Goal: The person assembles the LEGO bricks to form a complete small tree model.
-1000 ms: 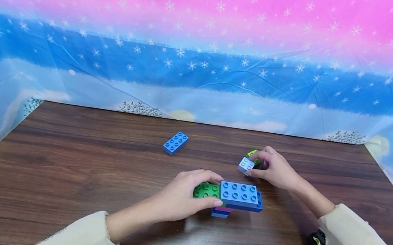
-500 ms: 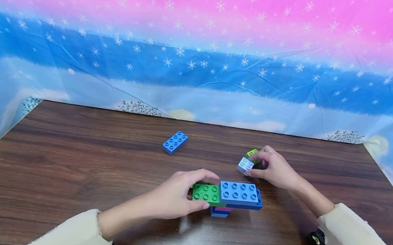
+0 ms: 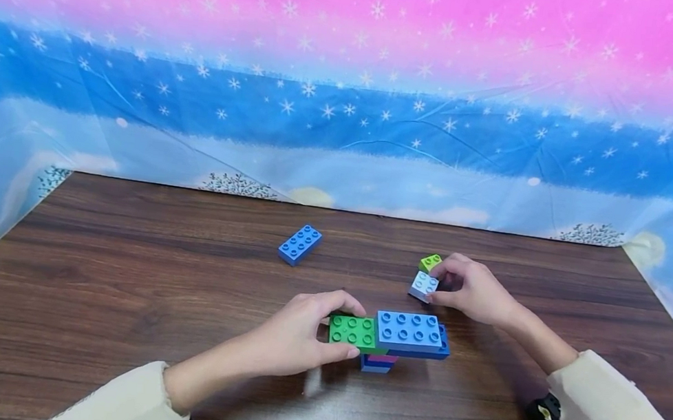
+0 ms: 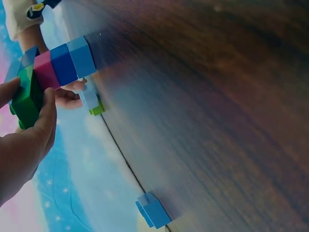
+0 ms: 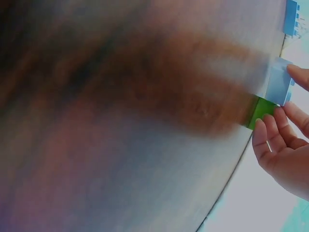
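Near the middle front of the table stands a stack of toy building bricks. Its column (image 4: 63,64) of blue, dark blue and pink bricks carries a green brick (image 3: 351,332) at the left and a light blue eight-stud brick (image 3: 406,330) at the right, over a darker blue one. With thumb and fingers on opposite long sides, my left hand (image 3: 303,336) holds the green brick. My right hand (image 3: 473,291) pinches a pale blue four-stud brick (image 3: 424,286) between thumb and forefinger. Right behind that one lies a lime green brick (image 3: 430,262), its right part hidden by the fingers.
A loose blue eight-stud brick (image 3: 300,245) lies farther back, left of the middle. The dark wooden table (image 3: 118,268) ends at a snowflake-patterned cloth (image 3: 346,121) along the back and sides.
My right hand has shifted the pale blue brick slightly, uncovering more of the lime green one. My left hand has slid left along the green brick, its thumb now away from the light blue brick.
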